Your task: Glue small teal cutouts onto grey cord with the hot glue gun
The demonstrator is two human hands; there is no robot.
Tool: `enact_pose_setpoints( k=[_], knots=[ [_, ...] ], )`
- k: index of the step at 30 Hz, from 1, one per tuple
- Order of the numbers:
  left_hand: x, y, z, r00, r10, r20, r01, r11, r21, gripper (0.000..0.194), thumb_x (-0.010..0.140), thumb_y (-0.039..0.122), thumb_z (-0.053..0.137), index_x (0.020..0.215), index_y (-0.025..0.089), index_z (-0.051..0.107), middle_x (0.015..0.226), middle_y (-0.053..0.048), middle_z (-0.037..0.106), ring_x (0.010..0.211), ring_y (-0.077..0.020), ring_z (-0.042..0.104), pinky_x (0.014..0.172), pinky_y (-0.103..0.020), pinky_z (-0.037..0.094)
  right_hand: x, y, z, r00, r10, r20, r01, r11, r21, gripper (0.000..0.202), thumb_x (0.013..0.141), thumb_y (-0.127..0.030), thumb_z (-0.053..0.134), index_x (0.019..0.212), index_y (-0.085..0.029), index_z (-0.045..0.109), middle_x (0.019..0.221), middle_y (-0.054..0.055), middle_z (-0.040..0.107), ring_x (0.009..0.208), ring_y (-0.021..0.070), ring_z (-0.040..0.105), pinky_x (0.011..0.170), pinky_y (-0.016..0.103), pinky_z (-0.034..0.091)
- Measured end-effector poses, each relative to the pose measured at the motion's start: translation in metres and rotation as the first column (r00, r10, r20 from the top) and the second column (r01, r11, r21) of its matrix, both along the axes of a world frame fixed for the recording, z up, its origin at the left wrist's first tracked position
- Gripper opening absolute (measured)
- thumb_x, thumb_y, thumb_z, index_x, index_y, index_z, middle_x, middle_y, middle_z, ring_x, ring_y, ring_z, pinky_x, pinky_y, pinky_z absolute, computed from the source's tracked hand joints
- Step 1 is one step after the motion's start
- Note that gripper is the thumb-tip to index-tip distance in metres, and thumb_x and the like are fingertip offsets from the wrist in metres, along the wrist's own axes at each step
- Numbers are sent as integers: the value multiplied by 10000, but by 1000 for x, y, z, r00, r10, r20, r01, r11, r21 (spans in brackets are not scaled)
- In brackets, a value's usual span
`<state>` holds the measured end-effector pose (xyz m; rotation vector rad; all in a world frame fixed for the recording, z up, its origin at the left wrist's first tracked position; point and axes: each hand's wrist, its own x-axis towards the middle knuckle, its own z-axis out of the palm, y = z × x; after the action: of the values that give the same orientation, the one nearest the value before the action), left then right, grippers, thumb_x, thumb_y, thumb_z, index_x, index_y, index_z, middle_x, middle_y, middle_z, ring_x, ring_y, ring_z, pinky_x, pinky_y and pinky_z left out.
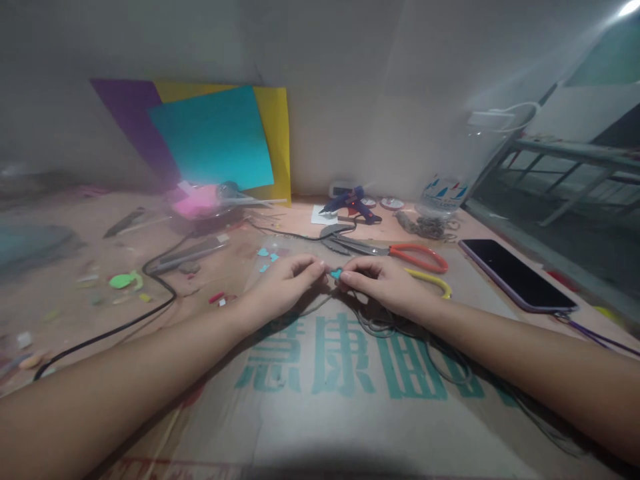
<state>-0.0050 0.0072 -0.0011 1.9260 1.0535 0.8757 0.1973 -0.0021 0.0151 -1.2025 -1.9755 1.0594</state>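
Between my two hands, near the middle of the table, is a small teal heart-shaped piece with a dark edge. My right hand pinches it from the right with thumb and forefinger. My left hand is closed at the thumb and forefinger just to its left, seemingly on a thin cord beside the heart. Thin grey cord trails below my right hand in loose loops. Several small teal cutouts lie beyond my left hand. Scissors with orange and yellow handles lie behind my right hand.
Behind the hands, a blue glue gun stands by a white card. A black phone lies at the right, near a clear cup. Coloured sheets lean on the wall. A black cable crosses the left side among scraps.
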Motion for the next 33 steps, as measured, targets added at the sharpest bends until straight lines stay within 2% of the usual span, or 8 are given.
enact_pose_setpoints(
  k=[5,12,16,19,27,33],
  knots=[
    [1,-1,1,1000,-1,16,2,999,-45,323,879,427,480,811,154,639,808,-36,693,783,-177,625,718,-265,459,0,-1,0,1000,-7,-4,7,1000,-12,238,847,-361,555,788,-151,650,723,16,663,634,110,579,587,224,429],
    [3,-6,6,992,75,-97,-79,996,-32,268,841,399,518,804,161,634,738,-22,670,665,-156,602,566,-233,438,-1,-1,-1,1000,21,9,-21,1000,21,269,849,-387,549,810,-143,656,750,31,662,661,120,582,568,219,425],
    [4,-7,8,991,87,-98,-90,995,-33,267,841,398,509,782,160,614,700,-13,652,636,-147,588,554,-227,433,0,-2,-1,998,-11,-67,9,999,-40,359,875,-464,494,797,-142,632,739,36,652,605,107,567,510,209,406],
    [3,-7,7,990,71,-123,-75,997,-31,287,843,422,508,794,163,621,690,-8,648,626,-147,580,541,-224,421,-1,-3,-1,995,-63,-84,55,993,-101,308,840,-450,557,867,-150,622,752,34,665,571,102,563,481,202,400],
    [1,-5,4,993,48,-109,-46,999,19,384,883,485,446,789,162,630,731,-13,661,673,-154,580,584,-233,417,0,2,-3,997,-55,-57,52,997,-58,270,828,-405,573,828,-141,629,745,34,657,607,109,566,530,214,418],
    [2,-4,5,997,39,-67,-39,999,1,323,881,435,473,843,160,638,803,-28,684,761,-174,609,674,-254,453,0,3,-3,995,-55,-84,50,997,-60,271,839,-406,565,799,-142,613,731,22,640,630,103,562,576,215,419]
  ],
)
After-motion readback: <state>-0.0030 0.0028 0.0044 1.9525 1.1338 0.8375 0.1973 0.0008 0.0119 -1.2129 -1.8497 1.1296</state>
